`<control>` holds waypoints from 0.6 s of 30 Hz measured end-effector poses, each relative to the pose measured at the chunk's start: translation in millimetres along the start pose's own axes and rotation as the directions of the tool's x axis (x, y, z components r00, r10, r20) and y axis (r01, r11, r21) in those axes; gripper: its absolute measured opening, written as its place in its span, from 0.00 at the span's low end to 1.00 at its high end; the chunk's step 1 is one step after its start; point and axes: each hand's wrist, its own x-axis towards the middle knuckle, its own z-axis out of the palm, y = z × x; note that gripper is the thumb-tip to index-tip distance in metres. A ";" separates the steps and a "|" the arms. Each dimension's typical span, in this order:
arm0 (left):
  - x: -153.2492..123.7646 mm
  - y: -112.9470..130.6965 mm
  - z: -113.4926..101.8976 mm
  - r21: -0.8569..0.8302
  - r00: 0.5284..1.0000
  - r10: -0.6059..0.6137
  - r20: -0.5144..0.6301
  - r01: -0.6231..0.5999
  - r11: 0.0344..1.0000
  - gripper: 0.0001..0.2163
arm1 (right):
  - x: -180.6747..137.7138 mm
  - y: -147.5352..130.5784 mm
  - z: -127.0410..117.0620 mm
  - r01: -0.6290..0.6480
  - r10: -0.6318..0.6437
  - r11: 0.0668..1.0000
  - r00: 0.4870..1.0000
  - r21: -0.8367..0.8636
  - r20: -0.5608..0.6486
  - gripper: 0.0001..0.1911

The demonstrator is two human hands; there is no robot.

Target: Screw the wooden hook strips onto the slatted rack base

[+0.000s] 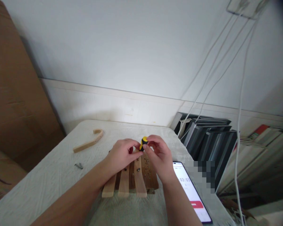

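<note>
A short black-and-yellow screwdriver (143,143) stands tilted over a dark wooden board (149,168). My right hand (159,153) grips its handle with thumb and fingers. Low on the same screwdriver, the fingertips of my left hand (124,153) are pinched together; its tip is hidden there. Three pale wooden strips lie on the board, and the screwdriver is over the rightmost strip (139,180). Dark screws (138,170) show in the strips. Several small holes dot the board's right part.
Left on the cloth-covered table (89,194) lie a loose hook-shaped wooden piece (91,143) and some screws (79,165). A phone (191,191) showing a timer rests by my right forearm. Grey panels (207,135) lean beyond the table's right edge; white cables (241,94) hang there. A cardboard box (21,78) stands left.
</note>
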 end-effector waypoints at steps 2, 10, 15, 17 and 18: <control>0.1 -0.2 0.3 0.001 1.000 0.018 0.021 -0.018 1.000 0.05 | 0.2 0.3 0.2 0.020 -0.021 0.999 1.000 -0.033 -0.005 0.11; -0.1 -0.7 0.7 0.016 1.000 -0.015 0.009 0.015 1.000 0.05 | 0.2 2.2 0.8 -0.007 0.007 0.998 1.000 -0.056 0.002 0.09; 0.5 -0.2 0.6 0.009 1.000 0.017 0.018 -0.017 1.000 0.05 | -0.5 -2.5 0.3 0.001 0.002 0.997 0.999 -0.075 0.040 0.11; 0.3 0.2 0.4 0.007 1.000 0.025 0.015 -0.025 1.000 0.04 | -0.7 -4.5 0.3 -0.010 0.014 0.998 0.998 -0.063 0.057 0.12; 0.2 0.2 0.4 0.007 1.000 0.020 0.009 -0.020 1.000 0.04 | -0.7 -4.7 0.4 -0.013 0.017 0.998 0.998 -0.059 0.058 0.12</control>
